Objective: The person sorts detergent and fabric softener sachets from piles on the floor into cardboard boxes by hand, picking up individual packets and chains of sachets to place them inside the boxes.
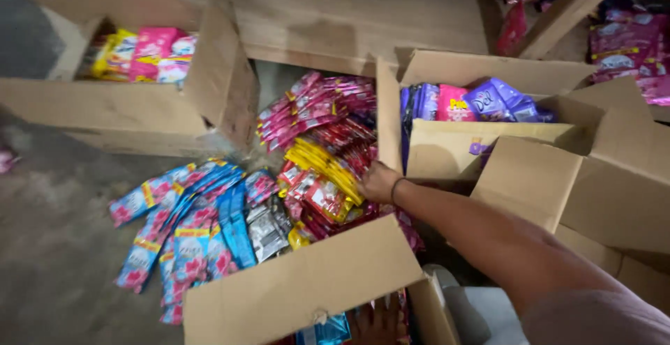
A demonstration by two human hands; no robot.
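Right hand: arm extended from the 4 o'clock corner toward frame centre, forearm bare, a thin dark band at the wrist; knuckles face up, fingers curled down into a heap of red sachet strips, so whether they are clamped on a strip or merely resting cannot be told. Left hand: at 6 o'clock, partly hidden, fingers spread on the near flap of a cardboard box; grip not discernible. Red sachet strips: glossy foil, crinkled, lying loose on the floor at centre, directly under the right hand. Yellow sachet strips: smooth plastic, stacked flat, touching the red heap at its 12 o'clock side. Pink-and-red strips: fanned bundle farther toward 12 o'clock. Blue-and-pink sachet strips: long chains of shiny packets, spread at 9 o'clock of the hand. Silver sachets: small cluster between the blue chains and the red heap. Open carton, 2 o'clock: plain corrugated board, flaps raised, holding purple and pink pouches. Second open carton, 10 o'clock: same board, holding yellow and pink packets. Floor: grey, rough concrete.
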